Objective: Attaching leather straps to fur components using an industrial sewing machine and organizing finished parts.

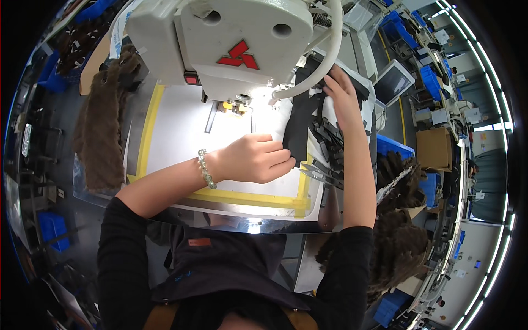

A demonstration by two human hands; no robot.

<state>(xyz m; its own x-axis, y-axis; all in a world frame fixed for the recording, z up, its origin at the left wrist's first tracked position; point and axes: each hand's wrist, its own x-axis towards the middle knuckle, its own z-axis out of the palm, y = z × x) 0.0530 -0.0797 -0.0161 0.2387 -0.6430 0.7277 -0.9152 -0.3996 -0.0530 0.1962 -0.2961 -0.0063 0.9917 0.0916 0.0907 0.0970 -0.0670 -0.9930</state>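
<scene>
A black fabric strip (pixel 297 124) lies beside the lit sewing area, on top of white fabric (pixel 281 118). My left hand (pixel 256 158), with a beaded bracelet at the wrist, is closed at the lower end of the strip, fingertips pinching its edge. Farther right and farther away, my right hand (pixel 342 96) rests with stretched fingers on a pile of dark and white fabric. Several small black straps (pixel 328 137) lie between my hands. A pair of scissors or snips (pixel 319 173) sits by my left fingertips. The undersides of both hands are hidden.
A large white sewing machine head (pixel 242 41) overhangs the yellow-taped white plate (pixel 220 195). Its white hose (pixel 330 55) curves close to my right hand. Brown fur (pixel 102 132) hangs at the left; more fur pieces (pixel 399 247) and a tablet-like screen (pixel 394 82) are at the right.
</scene>
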